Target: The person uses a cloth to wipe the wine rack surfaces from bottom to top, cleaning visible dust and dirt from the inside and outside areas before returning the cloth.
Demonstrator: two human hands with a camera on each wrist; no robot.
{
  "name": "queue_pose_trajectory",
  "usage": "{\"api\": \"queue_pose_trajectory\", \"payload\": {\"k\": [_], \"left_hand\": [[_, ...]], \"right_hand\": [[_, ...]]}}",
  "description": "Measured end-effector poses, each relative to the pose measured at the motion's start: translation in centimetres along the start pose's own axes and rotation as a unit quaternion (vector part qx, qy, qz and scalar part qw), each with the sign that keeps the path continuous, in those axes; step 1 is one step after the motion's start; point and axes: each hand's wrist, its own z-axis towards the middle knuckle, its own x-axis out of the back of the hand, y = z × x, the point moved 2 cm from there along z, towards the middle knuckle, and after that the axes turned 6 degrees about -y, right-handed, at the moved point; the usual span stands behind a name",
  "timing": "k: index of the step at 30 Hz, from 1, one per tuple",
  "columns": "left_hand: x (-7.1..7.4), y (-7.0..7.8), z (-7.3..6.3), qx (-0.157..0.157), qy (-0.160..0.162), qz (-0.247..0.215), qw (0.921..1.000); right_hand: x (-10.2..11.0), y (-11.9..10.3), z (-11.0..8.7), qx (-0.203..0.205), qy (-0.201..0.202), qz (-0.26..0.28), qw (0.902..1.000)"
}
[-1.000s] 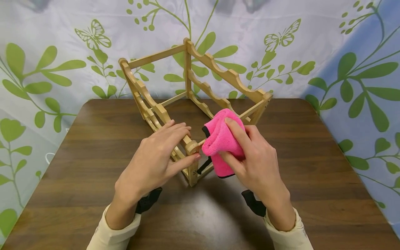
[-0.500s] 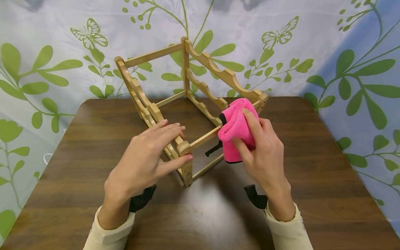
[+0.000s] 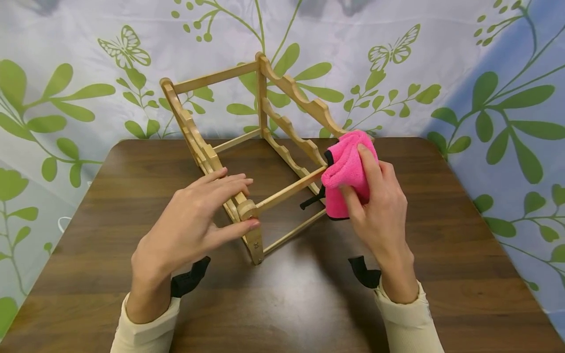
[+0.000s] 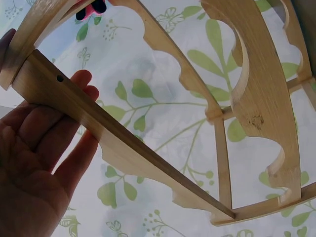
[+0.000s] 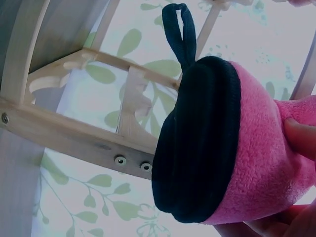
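A light wooden wine rack [image 3: 253,236] with scalloped rails stands on the table. My left hand [image 3: 187,223] grips its near left corner, fingers over the top rail and thumb against the rounded end. In the left wrist view the fingers reach behind the scalloped rail [image 4: 143,158]. My right hand [image 3: 381,211] holds a folded pink cloth [image 3: 350,166] with black edging around the right part of the front crossbar [image 3: 289,189]. The cloth hides the rack's near right corner. A black hanging loop [image 5: 185,57] sticks out from the cloth in the right wrist view.
The brown wooden table [image 3: 287,314] extends around the rack. Behind it hangs a pale curtain [image 3: 194,29] printed with green leaves and butterflies. Black wrist mounts [image 3: 191,278] sit under both wrists.
My right hand has slid the cloth along the front crossbar, rightward and away from me, uncovering its left part. The rack's near left corner has shifted a little left with my left hand.
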Motion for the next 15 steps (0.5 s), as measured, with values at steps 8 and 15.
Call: {"api": "queue_pose_trajectory", "payload": {"k": [8, 15], "left_hand": [[0.4, -0.4, -0.3, 0.006, -0.01, -0.03, 0.9995], [0.4, -0.6, -0.1, -0.052, -0.004, -0.096, 0.994]], "right_hand": [[0.6, -0.1, 0.1, 0.014, 0.019, 0.029, 0.9993], [2.2, -1.4, 0.6, 0.049, 0.185, 0.194, 0.9621]]}}
